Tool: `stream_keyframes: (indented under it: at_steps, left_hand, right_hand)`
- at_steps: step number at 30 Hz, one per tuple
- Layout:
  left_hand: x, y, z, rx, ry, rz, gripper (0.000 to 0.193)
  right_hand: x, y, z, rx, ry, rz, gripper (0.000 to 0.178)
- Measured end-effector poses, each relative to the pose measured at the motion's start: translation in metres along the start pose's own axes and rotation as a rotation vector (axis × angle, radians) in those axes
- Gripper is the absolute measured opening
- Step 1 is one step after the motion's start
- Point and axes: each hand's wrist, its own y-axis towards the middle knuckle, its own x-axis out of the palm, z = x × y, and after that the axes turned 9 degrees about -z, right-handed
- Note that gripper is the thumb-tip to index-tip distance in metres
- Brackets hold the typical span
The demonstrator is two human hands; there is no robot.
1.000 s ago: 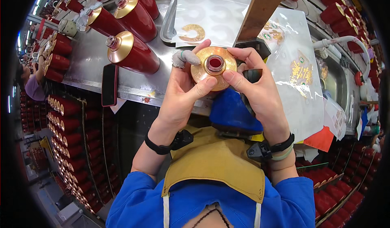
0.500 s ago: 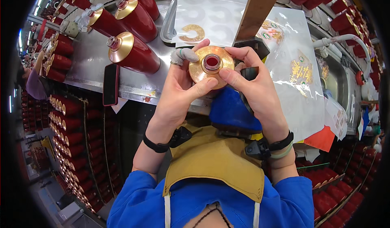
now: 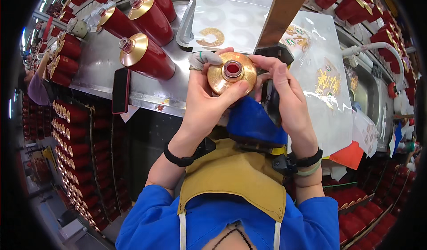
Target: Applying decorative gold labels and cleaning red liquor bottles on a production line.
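A dark red bottle with a gold shoulder (image 3: 218, 80) faces up at me, its glass neck uncapped. My left hand (image 3: 203, 99) is closed round the shoulder's left side, thumb lying across the gold below the neck. A pale fabric cover wraps one of its fingers. On the other side is my right hand (image 3: 291, 103), thumb lifted off the gold. Its index finger reaches the shoulder's upper right edge and other fingers bend beside the bottle. The bottle's body is mostly hidden below, near a blue padded support (image 3: 253, 123).
Several red bottles (image 3: 153, 63) stand on the metal table (image 3: 98, 67) at left, near a phone (image 3: 120, 91). A white sheet (image 3: 227, 5) bears a gold C-shaped decal (image 3: 211, 37). A wooden post (image 3: 284, 14) rises ahead. Gold decals (image 3: 328, 81) and a sink (image 3: 371, 89) lie right.
My right thumb has come off the gold shoulder and the right hand has shifted slightly right. My left hand keeps its hold, its thumb now nearer the shoulder's lower right.
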Motion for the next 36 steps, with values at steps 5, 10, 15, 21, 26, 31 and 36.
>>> stream_keyframes:
  at_steps: [5, 10, 15, 21, 26, 31, 36]
  left_hand:
    - [0.002, 0.001, -0.006, 0.1, 0.119, 0.04, 0.069]
    - [-0.001, 0.001, -0.004, 0.014, 0.135, 0.036, 0.072]
    - [-0.005, -0.001, -0.012, 0.169, 0.228, 0.015, 0.089]
    - [-0.02, -0.005, -0.018, 0.113, 0.459, 0.004, 0.098]
    - [-0.029, -0.005, -0.021, 0.068, 0.402, -0.064, 0.111]
    - [-0.055, -0.001, -0.014, 0.28, 0.253, -0.234, 0.124]
    - [-0.045, 0.007, -0.023, 0.334, 0.072, -0.227, 0.044]
  right_hand:
    - [-0.024, -0.008, -0.022, 0.123, -0.098, 0.07, 0.071]
    - [-0.031, -0.009, -0.042, -0.126, -0.626, 0.05, 0.045]
    - [-0.01, 0.005, -0.061, -0.67, -1.058, -0.117, 0.028]
    - [0.013, 0.003, -0.071, -0.744, -1.218, -0.62, 0.031]
    - [0.013, 0.003, -0.069, -0.736, -1.3, -0.673, 0.028]
    - [0.006, 0.01, -0.075, -0.349, -0.823, -0.229, 0.027]
    - [0.009, 0.016, -0.048, 0.053, -0.703, -0.081, 0.047]
